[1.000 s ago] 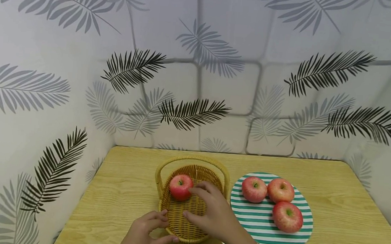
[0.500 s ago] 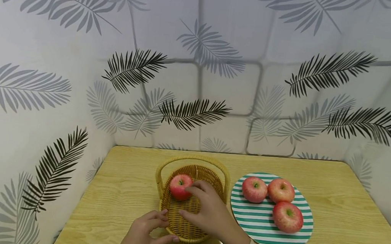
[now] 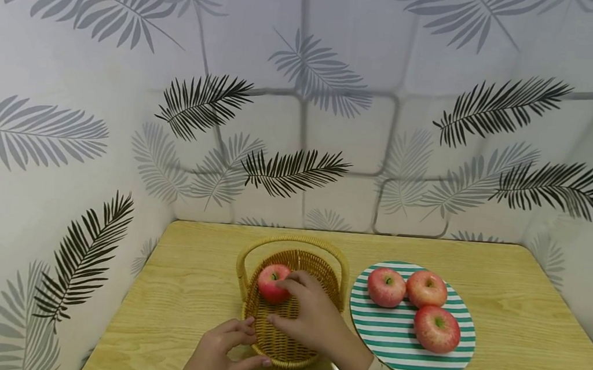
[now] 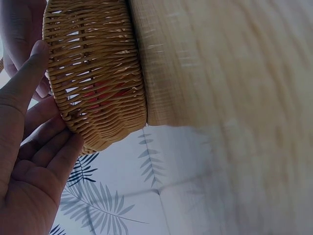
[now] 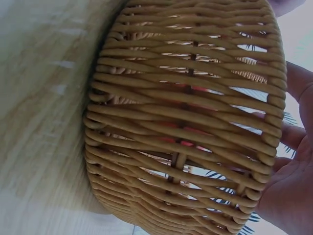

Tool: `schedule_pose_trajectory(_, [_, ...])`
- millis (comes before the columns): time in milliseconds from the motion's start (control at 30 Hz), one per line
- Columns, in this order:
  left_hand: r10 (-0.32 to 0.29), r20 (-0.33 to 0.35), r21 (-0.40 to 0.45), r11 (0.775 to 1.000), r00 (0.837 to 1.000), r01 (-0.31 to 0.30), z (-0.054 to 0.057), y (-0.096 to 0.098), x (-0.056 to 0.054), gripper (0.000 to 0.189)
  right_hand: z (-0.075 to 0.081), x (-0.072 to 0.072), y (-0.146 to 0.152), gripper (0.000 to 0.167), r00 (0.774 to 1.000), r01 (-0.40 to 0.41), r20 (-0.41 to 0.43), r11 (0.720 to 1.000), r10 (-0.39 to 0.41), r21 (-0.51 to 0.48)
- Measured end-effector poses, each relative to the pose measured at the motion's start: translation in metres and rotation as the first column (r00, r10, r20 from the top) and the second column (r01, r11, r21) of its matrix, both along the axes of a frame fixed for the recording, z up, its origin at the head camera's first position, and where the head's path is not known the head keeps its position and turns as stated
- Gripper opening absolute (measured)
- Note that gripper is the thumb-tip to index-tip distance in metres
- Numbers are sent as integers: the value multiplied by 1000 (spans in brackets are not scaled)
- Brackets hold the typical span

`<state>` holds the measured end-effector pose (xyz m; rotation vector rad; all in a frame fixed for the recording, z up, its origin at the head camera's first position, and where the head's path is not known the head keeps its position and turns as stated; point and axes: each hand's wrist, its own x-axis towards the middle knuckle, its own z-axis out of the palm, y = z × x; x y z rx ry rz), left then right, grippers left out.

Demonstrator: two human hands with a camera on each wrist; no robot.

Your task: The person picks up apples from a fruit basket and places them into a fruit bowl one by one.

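A red apple [image 3: 269, 286] lies in the left part of an oval wicker basket [image 3: 279, 337] with an arched handle. My right hand [image 3: 314, 320] reaches over the basket's right side. Its fingertips overlap the apple's right edge, while the thumb stays apart below, over the basket floor. My left hand [image 3: 222, 347] is at the basket's near left side, fingertips and thumb resting along the rim, as the left wrist view of that hand [image 4: 36, 171] also shows. In the right wrist view the basket wall [image 5: 186, 117] hides most of the apple, with red showing through the gaps.
Right of the basket lies a round plate or mat [image 3: 378, 336] with green and white stripes, bearing three apples [image 3: 436, 329]. Everything stands on a wooden table [image 3: 185, 275]. A leaf-patterned wall [image 3: 337, 200] rises directly behind the table.
My right hand has shifted slightly left, so its fingertips overlap more of the apple in the basket. My left hand, the basket and the apples have stayed in place.
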<state>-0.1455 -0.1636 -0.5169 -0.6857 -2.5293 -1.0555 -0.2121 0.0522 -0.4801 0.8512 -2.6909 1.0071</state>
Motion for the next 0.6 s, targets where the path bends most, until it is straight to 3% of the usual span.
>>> schedule_pose_trajectory(600, [-2, 9, 4, 1000, 1000, 2, -1, 0, 0, 40, -2, -17, -6, 59, 997, 25, 79, 999, -27, 29])
